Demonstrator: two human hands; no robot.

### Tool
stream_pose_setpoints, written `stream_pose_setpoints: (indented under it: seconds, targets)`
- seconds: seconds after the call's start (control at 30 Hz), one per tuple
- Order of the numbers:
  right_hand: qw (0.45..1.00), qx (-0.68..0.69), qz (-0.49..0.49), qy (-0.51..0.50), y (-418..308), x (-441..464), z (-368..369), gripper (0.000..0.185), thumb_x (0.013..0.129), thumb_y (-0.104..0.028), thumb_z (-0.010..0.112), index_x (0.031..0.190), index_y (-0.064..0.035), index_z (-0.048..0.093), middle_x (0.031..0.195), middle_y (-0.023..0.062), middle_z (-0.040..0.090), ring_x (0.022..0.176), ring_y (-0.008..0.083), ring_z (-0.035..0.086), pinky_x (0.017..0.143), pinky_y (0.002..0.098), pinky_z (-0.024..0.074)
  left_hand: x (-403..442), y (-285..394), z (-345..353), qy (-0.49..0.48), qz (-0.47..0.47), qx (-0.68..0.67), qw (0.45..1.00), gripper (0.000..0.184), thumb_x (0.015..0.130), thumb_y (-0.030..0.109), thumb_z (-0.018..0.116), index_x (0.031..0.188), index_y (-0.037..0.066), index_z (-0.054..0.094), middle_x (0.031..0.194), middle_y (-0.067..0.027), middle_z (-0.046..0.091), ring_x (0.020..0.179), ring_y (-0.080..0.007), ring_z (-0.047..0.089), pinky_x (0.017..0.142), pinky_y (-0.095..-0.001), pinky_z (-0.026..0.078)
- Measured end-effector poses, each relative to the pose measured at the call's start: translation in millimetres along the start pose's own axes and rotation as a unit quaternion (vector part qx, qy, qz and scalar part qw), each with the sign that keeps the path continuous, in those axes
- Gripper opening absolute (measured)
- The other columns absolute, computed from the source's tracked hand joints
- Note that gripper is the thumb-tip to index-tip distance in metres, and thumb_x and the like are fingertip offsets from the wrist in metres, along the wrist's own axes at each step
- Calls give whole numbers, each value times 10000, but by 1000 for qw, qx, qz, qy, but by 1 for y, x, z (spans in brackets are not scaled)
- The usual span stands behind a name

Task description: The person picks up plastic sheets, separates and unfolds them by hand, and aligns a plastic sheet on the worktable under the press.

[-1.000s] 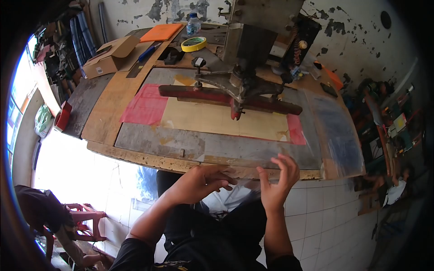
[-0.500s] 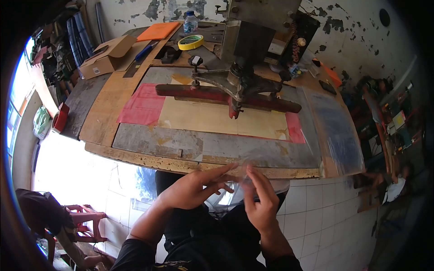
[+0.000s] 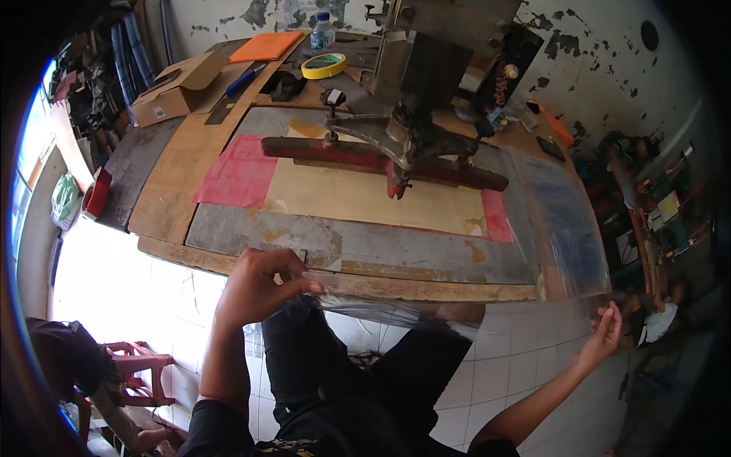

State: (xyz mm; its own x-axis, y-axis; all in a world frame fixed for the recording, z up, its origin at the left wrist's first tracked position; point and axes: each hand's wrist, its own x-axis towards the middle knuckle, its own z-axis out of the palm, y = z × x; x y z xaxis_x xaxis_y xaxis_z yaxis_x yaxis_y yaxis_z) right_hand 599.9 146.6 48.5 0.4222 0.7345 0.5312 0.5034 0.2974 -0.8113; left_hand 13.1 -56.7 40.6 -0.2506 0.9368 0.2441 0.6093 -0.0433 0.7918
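A clear plastic sheet [image 3: 396, 311] is stretched sideways in front of the table's near edge, above my lap. My left hand [image 3: 266, 283] pinches its left end between thumb and fingers, close to the wooden edge. Far out to the right, my right hand [image 3: 605, 333] grips the other end with fingertips together. Beyond the hands, a cream sheet [image 3: 343, 190] lies on the grey plate with pink material [image 3: 236, 174] showing at both sides. Over it stands a machine head with a dark red bar [image 3: 464, 175].
More clear plastic [image 3: 567, 221] lies at the table's right side. A cardboard box [image 3: 179, 90], yellow tape roll [image 3: 324, 66], water bottle [image 3: 323, 34] and orange folder [image 3: 265, 47] sit at the back. Another person [image 3: 72, 358] is at lower left, near a red stool [image 3: 141, 373].
My hands, close together at the middle before, have spread apart: the left moved left and up, the right far to the right. The plastic sheet between them is now drawn out wide.
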Motion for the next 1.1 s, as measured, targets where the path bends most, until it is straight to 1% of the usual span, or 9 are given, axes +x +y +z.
stream_pose_setpoints:
  seconds: [0.1, 0.23, 0.4, 0.5, 0.67, 0.8, 0.87, 0.9, 1.1]
  targets:
    - [998, -50, -45, -16, 28, 7, -22, 418, 1095, -387, 658, 1316, -36, 709, 1110, 64, 752, 1006, 166, 686, 923, 324, 517, 8, 17, 1, -49, -33, 81, 995, 183, 902, 223, 871, 898, 63, 782, 832, -78, 799, 643, -209, 717, 653, -323, 563]
    - [999, -43, 8, 3, 65, 7, -55, 440, 1098, -375, 654, 1323, 2, 689, 1187, 129, 754, 1156, 257, 703, 1050, 380, 502, 17, 20, 16, -62, 77, 5, 995, 95, 955, 164, 785, 1012, 89, 793, 922, -48, 810, 731, -241, 756, 669, -348, 582]
    - [930, -267, -211, 142, 35, -33, -28, 497, 1099, -349, 648, 1441, 7, 591, 1369, 167, 691, 1305, 307, 628, 1153, 440, 446, 24, 38, 27, -78, 119, -30, 989, 98, 940, 160, 804, 1008, 98, 770, 928, -52, 804, 758, -256, 765, 657, -371, 576]
    - [948, -122, -273, -110, -18, -85, 14, 750, 983, -463, 770, 1519, 1, 527, 1516, 177, 593, 1436, 346, 524, 1223, 509, 366, 29, 44, 41, -57, 153, -40, 986, 141, 889, 169, 868, 951, 97, 764, 900, -37, 788, 746, -212, 757, 646, -333, 563]
    - [792, -55, -233, -562, -77, -131, 70, 1108, 699, -599, 950, 1553, -35, 526, 1573, 176, 557, 1459, 371, 506, 1215, 517, 372, 29, 52, 53, -25, 222, -42, 974, 230, 828, 188, 925, 900, 86, 732, 861, -26, 764, 757, -182, 763, 647, -312, 575]
    - [754, -47, -129, -642, -73, -155, 84, 646, 802, -235, 935, 1380, -83, 690, 1172, 124, 773, 1115, 328, 726, 998, 452, 537, 21, 48, 45, 41, 280, -5, 959, 325, 817, 290, 928, 940, 101, 694, 889, -8, 739, 750, -215, 753, 607, -336, 564]
    - [812, -62, -139, -563, -76, -152, 76, 338, 837, -13, 851, 1164, -49, 776, 953, 104, 774, 903, 300, 755, 800, 408, 582, 11, 45, 33, 78, 277, 78, 954, 377, 771, 329, 956, 928, 110, 693, 885, -2, 724, 727, -196, 746, 599, -321, 573]
    - [897, -54, -243, -366, -79, -144, 70, 191, 834, 57, 814, 1010, -10, 785, 919, 119, 747, 829, 292, 734, 702, 370, 573, -1, 39, 23, 67, 281, 122, 950, 347, 794, 297, 949, 933, 111, 692, 889, 0, 727, 700, -187, 741, 580, -328, 572]
    - [942, -83, -326, 1, -86, -125, 51, 166, 945, 121, 707, 1078, 32, 751, 997, 138, 671, 869, 233, 672, 646, 308, 527, -23, 44, 19, -235, 100, -9, 967, 193, 888, 115, 868, 927, 54, 689, 977, -70, 760, 757, -226, 769, 638, -317, 597]
